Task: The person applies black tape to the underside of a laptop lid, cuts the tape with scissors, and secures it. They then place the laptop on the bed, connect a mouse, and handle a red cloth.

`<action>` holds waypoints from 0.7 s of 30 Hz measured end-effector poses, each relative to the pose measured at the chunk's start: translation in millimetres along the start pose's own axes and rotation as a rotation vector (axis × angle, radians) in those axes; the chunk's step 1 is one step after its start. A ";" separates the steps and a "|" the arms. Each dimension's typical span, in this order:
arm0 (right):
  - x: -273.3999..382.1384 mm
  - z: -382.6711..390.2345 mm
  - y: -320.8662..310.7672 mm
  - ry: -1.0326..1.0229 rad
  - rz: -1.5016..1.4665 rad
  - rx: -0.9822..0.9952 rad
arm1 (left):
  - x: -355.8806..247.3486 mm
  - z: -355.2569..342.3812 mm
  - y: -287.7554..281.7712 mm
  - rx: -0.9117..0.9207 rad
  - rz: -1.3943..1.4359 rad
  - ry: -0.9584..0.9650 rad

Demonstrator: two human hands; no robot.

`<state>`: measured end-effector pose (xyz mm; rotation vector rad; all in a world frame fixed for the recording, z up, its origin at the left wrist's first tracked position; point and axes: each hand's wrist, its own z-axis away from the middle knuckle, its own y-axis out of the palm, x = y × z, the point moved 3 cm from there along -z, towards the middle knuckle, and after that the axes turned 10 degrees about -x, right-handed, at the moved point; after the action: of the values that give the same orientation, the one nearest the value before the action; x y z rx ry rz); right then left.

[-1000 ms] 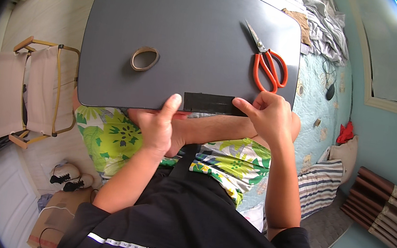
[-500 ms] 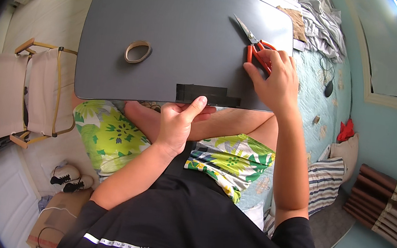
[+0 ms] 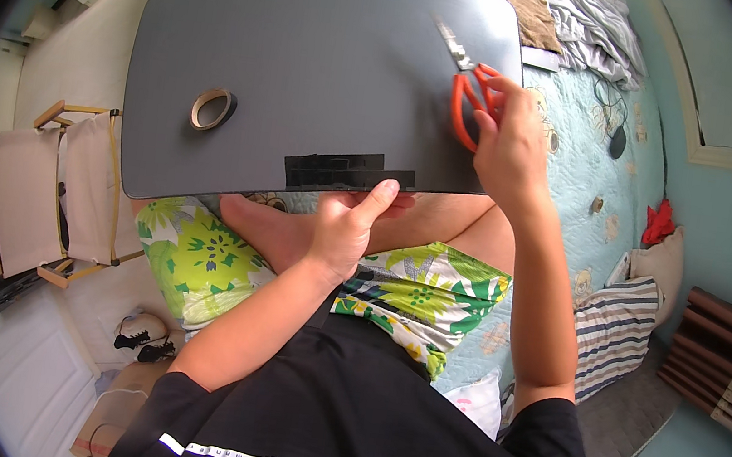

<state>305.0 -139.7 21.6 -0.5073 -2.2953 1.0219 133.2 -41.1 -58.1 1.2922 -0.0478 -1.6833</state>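
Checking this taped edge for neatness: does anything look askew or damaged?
Yes, mildly: the black tape along the near edge of the grey table has a stepped right end. Its upper part stops short; a lower part runs farther right, past the thumb of the left hand. That looks uneven, though perhaps intended.

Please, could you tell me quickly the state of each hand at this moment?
Left hand: closed on the near edge of the grey tabletop, thumb above.
Right hand: closed, holding the scissors by the orange-red handles.
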 end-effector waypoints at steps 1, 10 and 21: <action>-1.6 2.2 -8.0 0.046 -0.015 -0.025 | 1.6 -0.5 5.2 0.010 0.016 -0.008; -113.0 104.7 -79.9 0.508 0.368 -0.168 | 0.9 -0.1 12.4 0.003 -0.001 -0.085; -203.8 282.9 -82.9 0.965 0.685 -0.105 | -47.1 15.9 -64.0 -0.258 0.004 -0.001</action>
<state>272.6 -458.2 -139.5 -1.5082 -1.3074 0.6792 77.4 17.4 -52.4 1.0967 0.1616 -1.6268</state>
